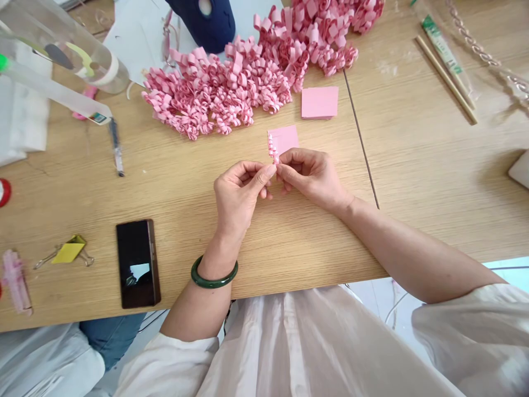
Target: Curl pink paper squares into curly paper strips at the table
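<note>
Both my hands meet above the wooden table, fingertips close together. Between them is a thin pink paper strip (273,151) with small loops or fringes, pointing away from me. My left hand (237,190) pinches its near end between thumb and forefinger. From the other side, my right hand (312,175) also pinches it, thumb and forefinger pressed together. Just behind the fingers is a pink paper piece (287,138), partly hidden by my right hand; whether it joins the strip I cannot tell. A stack of pink paper slips (319,102) lies farther back.
Curled pink paper flowers (223,88) form a long heap at the back, beside a dark blue object (206,25). At left are a phone (137,264), a yellow binder clip (68,251), a glue bottle (61,94) and a clear bottle (78,47). Wooden sticks (446,80) lie at right.
</note>
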